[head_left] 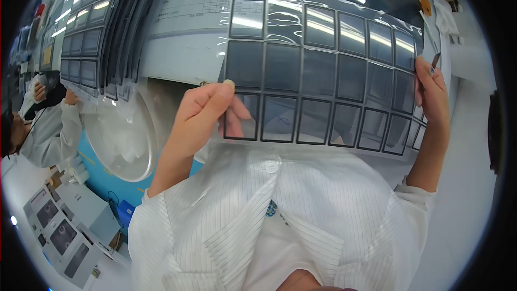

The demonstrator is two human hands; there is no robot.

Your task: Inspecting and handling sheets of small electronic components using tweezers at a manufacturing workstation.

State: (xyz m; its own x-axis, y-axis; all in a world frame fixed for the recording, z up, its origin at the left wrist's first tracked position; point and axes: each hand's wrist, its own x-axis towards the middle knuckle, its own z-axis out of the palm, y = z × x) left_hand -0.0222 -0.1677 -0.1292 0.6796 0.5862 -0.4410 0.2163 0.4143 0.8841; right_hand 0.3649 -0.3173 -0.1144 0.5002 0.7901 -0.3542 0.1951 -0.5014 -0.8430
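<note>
A clear plastic sheet (323,70) covered with rows of dark rectangular frames hangs in front of me, held up by both hands. My left hand (207,110) pinches its lower left edge, thumb on the front and fingers behind, showing through the film. My right hand (433,94) grips the sheet's right edge and also holds a thin dark tool (435,60) between its fingers. My sleeves and white striped coat (280,215) fill the lower part of the view.
Stacks of similar framed sheets (91,32) stand at the upper left. A white round dish (124,134) lies beside them. Another person in a white coat (48,129) works at the far left. Grey boxy devices (64,231) sit at lower left.
</note>
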